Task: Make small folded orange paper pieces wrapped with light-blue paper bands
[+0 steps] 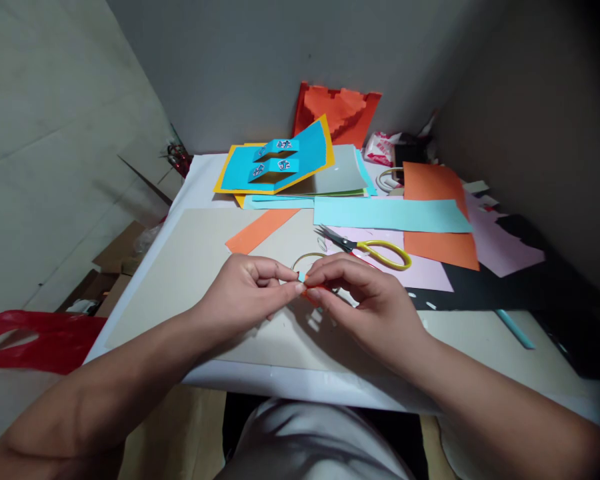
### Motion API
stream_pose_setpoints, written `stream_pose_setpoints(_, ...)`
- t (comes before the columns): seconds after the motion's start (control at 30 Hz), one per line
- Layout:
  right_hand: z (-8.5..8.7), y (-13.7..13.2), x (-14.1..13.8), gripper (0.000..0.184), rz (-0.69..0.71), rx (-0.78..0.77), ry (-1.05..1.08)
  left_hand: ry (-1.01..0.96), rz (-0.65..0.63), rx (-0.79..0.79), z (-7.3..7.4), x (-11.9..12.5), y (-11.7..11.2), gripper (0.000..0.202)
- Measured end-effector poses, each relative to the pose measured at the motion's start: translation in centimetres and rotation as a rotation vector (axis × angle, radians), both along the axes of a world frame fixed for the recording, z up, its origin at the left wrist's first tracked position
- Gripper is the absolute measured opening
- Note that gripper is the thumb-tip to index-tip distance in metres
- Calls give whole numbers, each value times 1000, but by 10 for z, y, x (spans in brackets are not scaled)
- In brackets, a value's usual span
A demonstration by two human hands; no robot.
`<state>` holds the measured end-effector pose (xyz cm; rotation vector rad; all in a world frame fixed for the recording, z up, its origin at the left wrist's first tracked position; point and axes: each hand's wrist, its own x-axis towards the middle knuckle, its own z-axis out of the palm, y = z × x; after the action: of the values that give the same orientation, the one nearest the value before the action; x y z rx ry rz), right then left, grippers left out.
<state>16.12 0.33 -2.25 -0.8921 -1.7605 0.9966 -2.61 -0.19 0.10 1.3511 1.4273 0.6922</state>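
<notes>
A tiny orange paper scrap (311, 294) is pinched between the left hand (243, 293) and right hand (365, 300), held together fingertip to fingertip above a smooth beige card sheet (190, 280); yellow-handled steel scissors (375, 250) are laid just beyond on pink paper (420, 277).

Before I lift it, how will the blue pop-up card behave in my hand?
The blue pop-up card looks like folded paper, so probably light and floppy. Its raised steps may crush easily. On that paper stack, a push could slide it.

Two hands (243, 293) (370, 303), one pair of scissors (365, 247)
</notes>
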Motion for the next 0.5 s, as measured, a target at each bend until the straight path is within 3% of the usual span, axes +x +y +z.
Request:
stream_pose_setpoints(0.2,2,-2,1,8,15,-32,14,50,0,82,1,0,1,25)
stream_pose_setpoints(0.5,2,-2,-1,9,22,-58,28,44,18,63,0,-1,3,22)
